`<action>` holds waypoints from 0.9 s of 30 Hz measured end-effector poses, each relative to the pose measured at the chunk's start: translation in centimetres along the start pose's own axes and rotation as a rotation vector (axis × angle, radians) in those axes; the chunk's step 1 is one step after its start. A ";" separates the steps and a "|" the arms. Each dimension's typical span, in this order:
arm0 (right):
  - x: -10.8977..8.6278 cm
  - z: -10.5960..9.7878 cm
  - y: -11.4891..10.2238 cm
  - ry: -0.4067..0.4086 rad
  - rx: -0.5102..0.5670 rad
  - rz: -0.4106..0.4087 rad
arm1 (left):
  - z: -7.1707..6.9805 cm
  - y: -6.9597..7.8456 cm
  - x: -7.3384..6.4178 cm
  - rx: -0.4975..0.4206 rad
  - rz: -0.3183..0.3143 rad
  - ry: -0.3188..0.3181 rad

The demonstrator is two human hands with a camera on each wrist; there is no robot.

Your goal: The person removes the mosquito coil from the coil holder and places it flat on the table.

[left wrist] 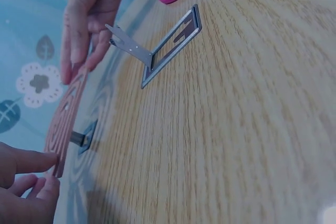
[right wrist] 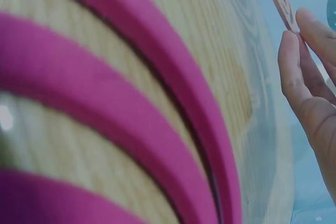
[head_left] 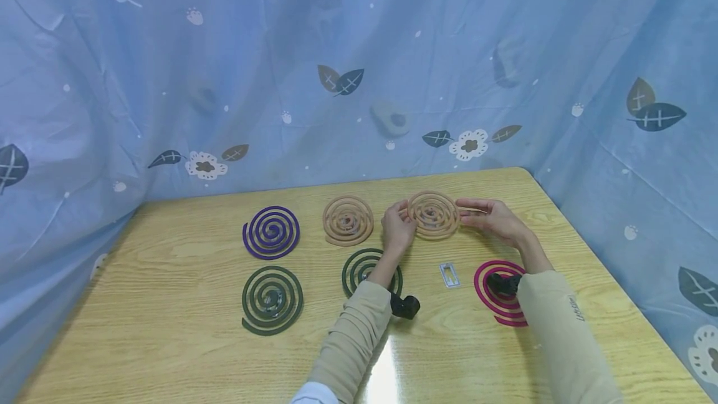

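Observation:
A tan mosquito coil [head_left: 430,211] is between my two hands near the back of the table. In the left wrist view the coil [left wrist: 64,114] lies flat just over a small metal stand [left wrist: 86,137]. My left hand [head_left: 397,226] pinches its left edge between thumb and fingers. On the opposite edge my right hand [head_left: 496,220] holds it by the fingertips, as the right wrist view also shows. A second metal stand [head_left: 450,275], with its prong bent up, lies on the wood in front of the coil. Below my right forearm is a magenta coil [head_left: 499,317], partly hidden.
To the left sit another tan coil [head_left: 348,221], a purple coil [head_left: 272,230] and a green coil [head_left: 272,269]. A second green coil [head_left: 363,251] is partly covered by my left forearm. Blue patterned cloth [head_left: 348,129] hangs behind the wooden table [head_left: 168,304].

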State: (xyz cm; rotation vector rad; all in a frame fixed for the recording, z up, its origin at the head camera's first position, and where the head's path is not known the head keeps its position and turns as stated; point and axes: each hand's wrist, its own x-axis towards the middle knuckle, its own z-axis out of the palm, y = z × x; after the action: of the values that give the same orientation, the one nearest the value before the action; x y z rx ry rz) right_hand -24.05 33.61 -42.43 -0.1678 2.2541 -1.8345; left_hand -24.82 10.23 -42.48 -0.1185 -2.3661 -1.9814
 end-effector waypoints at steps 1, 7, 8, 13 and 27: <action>0.0 0.0 0.0 0.008 -0.006 0.002 | 0.0 0.0 0.0 -0.001 0.002 0.001; 0.3 0.3 -0.2 0.023 -0.013 0.018 | 0.1 -0.2 0.1 -0.018 0.024 0.010; 0.3 0.3 -0.3 0.017 -0.005 0.018 | 0.1 -0.2 0.1 -0.022 0.021 0.012; 0.4 0.4 -0.3 0.013 0.025 0.021 | 0.0 -0.2 0.1 -0.027 0.009 0.024; 0.2 -0.2 0.2 0.059 0.049 -0.034 | -0.3 0.1 0.1 -0.069 0.005 0.004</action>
State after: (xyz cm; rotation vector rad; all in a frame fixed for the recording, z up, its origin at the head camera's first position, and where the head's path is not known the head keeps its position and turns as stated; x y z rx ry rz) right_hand -24.24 33.81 -42.64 -0.1469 2.2559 -1.9342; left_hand -24.88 9.96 -42.36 -0.1235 -2.2931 -2.0595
